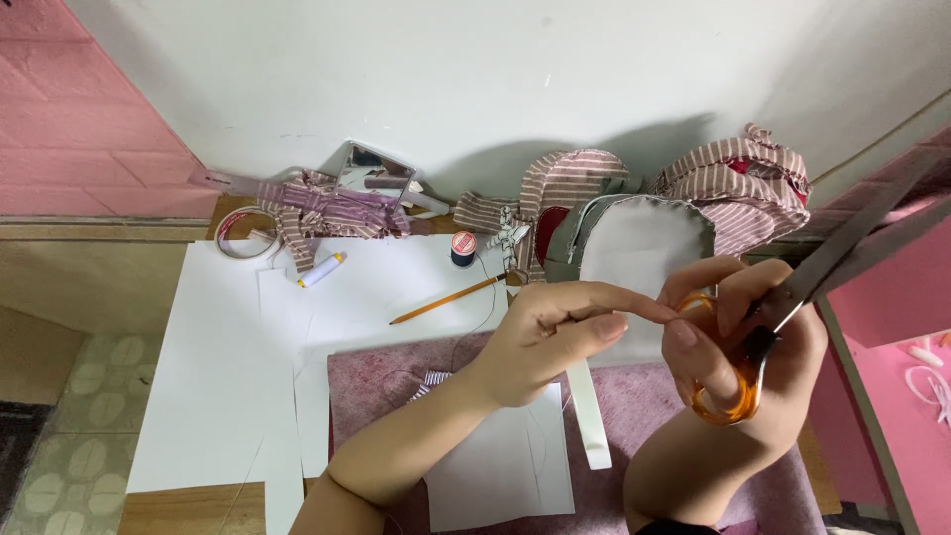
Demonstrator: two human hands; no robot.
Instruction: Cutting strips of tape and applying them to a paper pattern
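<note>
A wooden table point(188, 510) stands against a white wall point(475, 69), with a pink wall point(69, 109) at the far left; large white paper sheets point(218, 376) cover much of the table, and a mauve felt-like mat point(634, 406) lies over them near the person, a smaller white sheet point(505, 466) on top of it; at the back, striped pink-and-white fabric pieces point(738, 183) are heaped beside a grey rounded fabric panel point(644, 243); more striped fabric point(322, 213) lies bunched to the left, a small mirror point(374, 170) propped behind it and a roll of tape point(243, 233) just beside it; the right hand point(753, 347) is raised over the mat, thumb and fingers closed through the amber handles of a pair of scissors point(783, 307), whose blades point up and to the right, slightly parted; the left hand point(545, 337) is half curled, forefinger and thumb stretched out and pinched together close to the right thumb, though what they pinch is too fine to tell; a white strip point(589, 416) lies on the mat below the hands; a pencil point(446, 300) rests on the paper, a spool of dark thread point(463, 248) stands near it, and a small white tube point(322, 269) lies further left
</note>
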